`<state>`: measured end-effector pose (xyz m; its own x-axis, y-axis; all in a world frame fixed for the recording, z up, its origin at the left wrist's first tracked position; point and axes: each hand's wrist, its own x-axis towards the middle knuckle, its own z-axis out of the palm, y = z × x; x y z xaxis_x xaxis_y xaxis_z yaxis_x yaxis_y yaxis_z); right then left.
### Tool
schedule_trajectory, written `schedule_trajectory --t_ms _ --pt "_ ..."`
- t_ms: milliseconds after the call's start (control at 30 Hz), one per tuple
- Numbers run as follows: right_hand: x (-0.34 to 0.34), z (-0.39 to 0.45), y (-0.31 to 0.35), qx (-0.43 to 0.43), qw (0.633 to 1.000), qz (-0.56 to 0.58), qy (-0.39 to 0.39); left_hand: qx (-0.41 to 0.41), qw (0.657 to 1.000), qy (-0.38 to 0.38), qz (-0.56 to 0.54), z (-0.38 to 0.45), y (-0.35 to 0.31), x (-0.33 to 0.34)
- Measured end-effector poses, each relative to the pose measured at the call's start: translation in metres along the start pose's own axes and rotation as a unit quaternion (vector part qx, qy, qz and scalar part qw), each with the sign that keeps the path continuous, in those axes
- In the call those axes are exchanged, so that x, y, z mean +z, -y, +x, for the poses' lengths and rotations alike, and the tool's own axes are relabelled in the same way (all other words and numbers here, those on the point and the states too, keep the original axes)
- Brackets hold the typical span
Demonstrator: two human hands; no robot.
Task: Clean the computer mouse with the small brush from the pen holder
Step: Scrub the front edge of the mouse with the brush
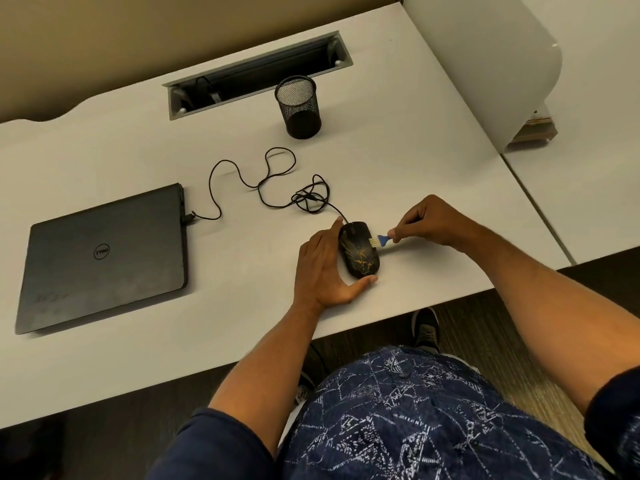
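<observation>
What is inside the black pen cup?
The pen cup looks empty through its mesh; its dark bottom can't be seen well. The brush is in the right hand.

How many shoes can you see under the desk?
2. One shoe shows past the desk edge, right of the left forearm. Part of another shoe peeks out lower down, beside the patterned shorts. Most of it is hidden.

Black mouse (359, 251) with gold streaks by the left hand (322, 271); blue-handled, pale-bristled brush (380, 241) in the right hand (427, 224); beyond them, black mesh holder (298, 107).
</observation>
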<state>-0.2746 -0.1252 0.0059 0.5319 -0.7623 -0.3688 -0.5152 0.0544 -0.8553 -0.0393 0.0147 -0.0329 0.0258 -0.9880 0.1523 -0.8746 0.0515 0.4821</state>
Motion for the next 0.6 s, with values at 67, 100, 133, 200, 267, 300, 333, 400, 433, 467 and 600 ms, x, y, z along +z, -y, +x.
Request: schedule_trajectory --t_ms 67,100,133,200,267,300,333,400,433,467,600 --pt "-0.006 0.0 0.0 -0.011 0.999 0.001 -0.03 0.0 1.0 -0.002 0.0 0.0 0.0 0.0" --pt "-0.007 0.0 0.001 -0.023 0.999 0.01 -0.041 0.0 1.0 -0.002 0.0 0.0 0.0 0.0" --pt "-0.007 0.001 0.002 -0.036 0.998 0.019 -0.044 0.0 1.0 -0.001 0.0 0.001 0.001 0.0" --pt "-0.003 0.002 0.004 -0.044 0.998 0.028 -0.028 0.001 1.0 0.002 0.002 0.0 0.001 0.001" --pt "0.001 0.002 0.007 -0.028 0.999 0.014 0.003 0.002 1.0 0.003 0.002 0.0 0.002 0.002" --pt "0.002 0.0 0.008 -0.017 1.0 0.002 0.019 0.002 1.0 0.004 0.002 0.0 0.002 0.002" --pt "0.001 -0.001 0.009 -0.008 0.999 -0.01 0.033 0.001 1.0 0.005 0.002 0.0 0.002 0.002" --pt "-0.005 -0.001 0.009 0.003 0.999 -0.026 0.034 0.0 1.0 0.001 0.003 0.0 0.002 0.003" --pt "-0.007 -0.001 0.008 0.004 0.999 -0.03 0.019 -0.001 1.0 -0.001 0.004 0.0 0.002 0.003" --pt "-0.009 0.0 0.008 0.002 0.999 -0.032 -0.005 -0.002 1.0 -0.002 0.004 0.0 0.002 0.003" --pt "-0.003 0.002 0.013 -0.028 0.999 -0.006 -0.025 0.002 1.0 -0.003 0.004 0.0 0.003 0.003"
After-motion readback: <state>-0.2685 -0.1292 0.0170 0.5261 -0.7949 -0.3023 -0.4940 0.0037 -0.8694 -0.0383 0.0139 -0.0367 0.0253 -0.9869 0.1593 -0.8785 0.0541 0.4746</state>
